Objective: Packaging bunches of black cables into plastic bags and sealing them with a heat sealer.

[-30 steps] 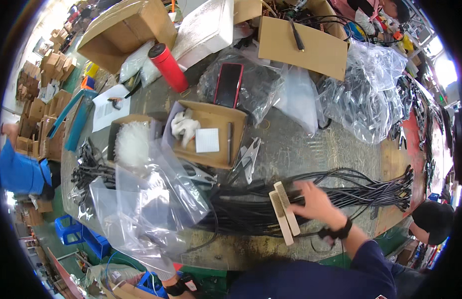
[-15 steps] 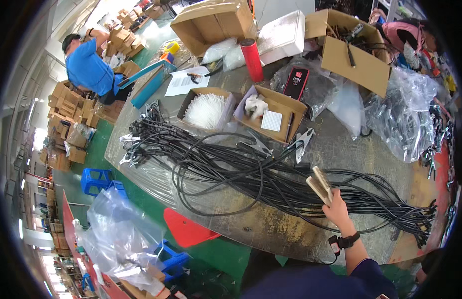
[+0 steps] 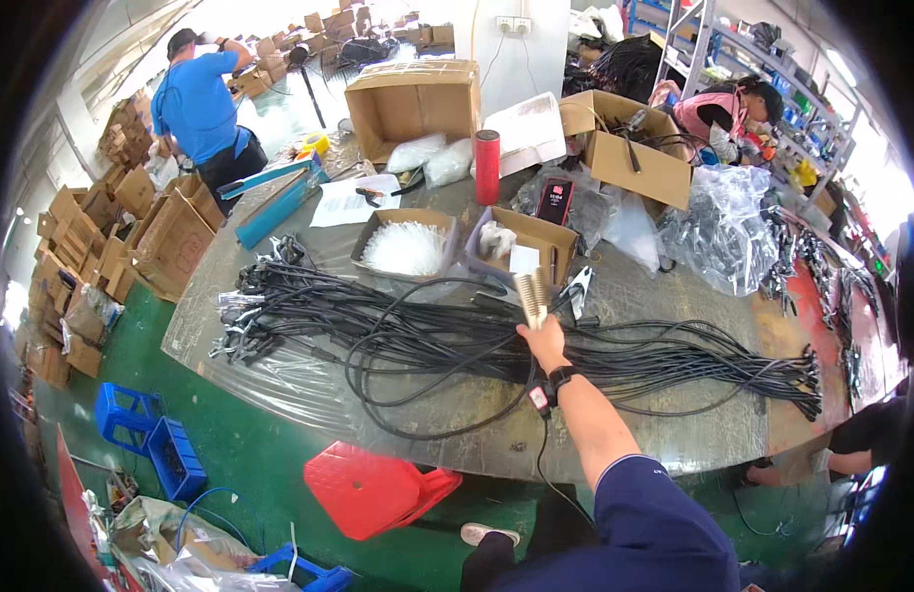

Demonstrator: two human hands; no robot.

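My right hand reaches out over the table and is shut on a pair of tan flat sticks, held upright. It hovers just above a long bundle of black cables that runs across the table from left to right, with loose loops sagging toward the near edge. A dark band with a thin cord hangs at that wrist. Just beyond the sticks stand two open cardboard trays, one with white ties, one with small parts. My left hand is out of view.
A red bottle, a phone, open cartons and clear bags crowd the far side. A red stool and blue crates stand on the green floor. One person in blue and one in pink work nearby.
My view has pulled back and swung left, showing the whole table. My right hand has lifted the tan sticks off the cable bundle and moved them left, now upright.
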